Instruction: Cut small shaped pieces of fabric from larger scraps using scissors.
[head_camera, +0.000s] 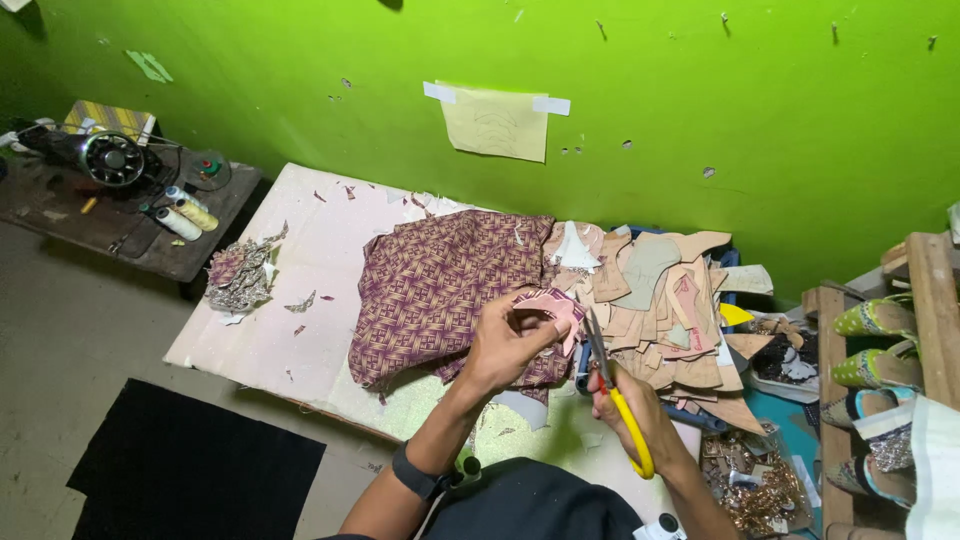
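My left hand (505, 345) pinches a small curved piece of patterned purple fabric (555, 307) and holds it up over the low work table (290, 320). My right hand (635, 405) grips yellow-handled scissors (612, 385), their blades pointing up at the edge of the held piece. Under both hands lies a large sheet of the same purple woven-pattern cloth (435, 280). A dark band sits on my left wrist.
A heap of tan cardboard pattern pieces (670, 300) lies right of the cloth. Fabric scraps (240, 275) sit at the table's left. A sewing machine (110, 158) and thread spools (185, 213) stand on a dark bench at left. Green shoes (875, 345) rest on a wooden rack at right.
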